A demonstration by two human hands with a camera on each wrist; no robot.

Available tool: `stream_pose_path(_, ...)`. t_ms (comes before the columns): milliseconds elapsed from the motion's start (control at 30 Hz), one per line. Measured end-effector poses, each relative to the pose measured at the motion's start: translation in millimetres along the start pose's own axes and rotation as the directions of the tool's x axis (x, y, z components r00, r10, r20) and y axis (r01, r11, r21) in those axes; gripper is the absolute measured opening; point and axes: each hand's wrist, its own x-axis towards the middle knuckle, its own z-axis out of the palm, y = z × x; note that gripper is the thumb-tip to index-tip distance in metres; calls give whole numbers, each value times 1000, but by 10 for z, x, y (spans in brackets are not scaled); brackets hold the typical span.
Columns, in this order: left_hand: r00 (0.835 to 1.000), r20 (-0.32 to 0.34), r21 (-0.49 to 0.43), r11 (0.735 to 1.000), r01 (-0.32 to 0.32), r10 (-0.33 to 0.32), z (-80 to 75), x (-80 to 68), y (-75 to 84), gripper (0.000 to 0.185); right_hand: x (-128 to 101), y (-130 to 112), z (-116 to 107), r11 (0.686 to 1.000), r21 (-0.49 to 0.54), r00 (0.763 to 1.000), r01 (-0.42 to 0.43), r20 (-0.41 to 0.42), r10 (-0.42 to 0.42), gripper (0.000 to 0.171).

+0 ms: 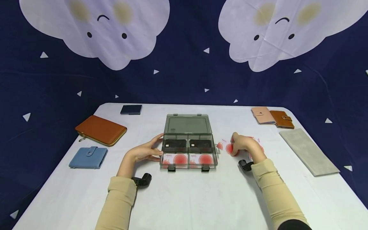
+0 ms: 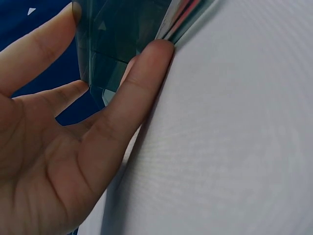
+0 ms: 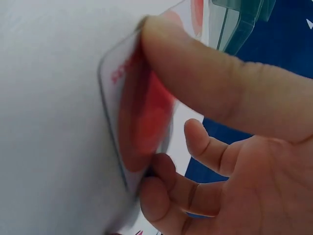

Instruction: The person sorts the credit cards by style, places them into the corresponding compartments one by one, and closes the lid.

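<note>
A translucent green divided box [image 1: 188, 166] sits mid-table with its lid [image 1: 188, 124] folded back. Black cards [image 1: 176, 145] lie in its rear compartments, and white cards with red circles [image 1: 176, 158] fill the front ones. My left hand [image 1: 145, 151] rests at the box's left side, its fairly straight fingers touching the wall. Right of the box, my right hand [image 1: 242, 144] pinches a white card with a red circle [image 3: 142, 117] between thumb and fingertips, tilted up near the tabletop. More such cards [image 1: 222, 144] lie beside and partly beneath that hand.
On the left lie a brown zip wallet [image 1: 100, 129], a blue wallet [image 1: 88, 157] and a dark flat case [image 1: 131, 109]. A pink wallet [image 1: 262, 115], a brown wallet [image 1: 281, 119] and a long grey wallet [image 1: 309, 152] lie on the right. A dark cloud-print curtain [image 1: 184, 80] hangs behind.
</note>
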Motion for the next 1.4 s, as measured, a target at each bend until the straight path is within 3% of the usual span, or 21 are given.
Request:
stream_pose_path(167,1000,0,-7,1000,5,-5,-1,3,-19,88,-14,1,-15,1000,-2,1000,8,-13,-8,49)
stream_pose_path(267,1000,0,-7,1000,5,-5,-2,-1,-20,88,65,91,-29,997,-28,992,71,-101,-74,34)
stream_pose_path(367,1000,1,-3,1000,2,-2,-5,-8,-15,88,181,208,-32,990,-35,950,135,-280,-139,24)
stream_pose_path(467,1000,0,0,1000,0,0,-4,-17,-12,88,139,144,-39,979,23,878,205,-447,-173,20)
stream_pose_path(500,1000,-1,0,1000,0,0,-4,-19,-10,88,100,85,-33,970,58,858,238,-481,-182,18)
stream_pose_path(533,1000,-1,-1,1000,0,0,-3,-20,-11,88,16,-27,-37,963,105,856,249,-489,-168,19)
stream_pose_path(600,1000,-1,-2,1000,0,0,0,-21,-8,88,-109,-203,-27,920,189,839,343,-503,-209,20)
stream_pose_path(733,1000,-1,-10,1000,-2,2,6,-17,3,89,-217,-444,62,832,332,853,444,-442,-278,23)
stream_pose_path(800,1000,-3,-11,1000,1,-1,6,-13,7,88,-198,-497,143,813,349,855,466,-415,-312,22)
stream_pose_path(933,1000,-3,-10,1000,6,-6,-4,4,-5,89,-226,-632,312,838,245,839,488,-394,-374,17)
stream_pose_path(1033,1000,2,-10,1000,6,-6,-18,17,-18,89,-244,-686,427,869,77,816,490,-391,-426,12)
stream_pose_path(1167,1000,6,-17,1000,2,-2,-28,21,-27,89,-245,-703,552,882,-111,800,457,-381,-463,6)
stream_pose_path(1267,1000,9,-25,1000,-1,1,-25,14,-24,89,-248,-712,616,895,-181,814,407,-373,-445,9)
stream_pose_path(1400,1000,14,-31,1000,-5,6,-21,5,-22,89,-263,-741,657,893,-259,813,369,-376,-445,9)
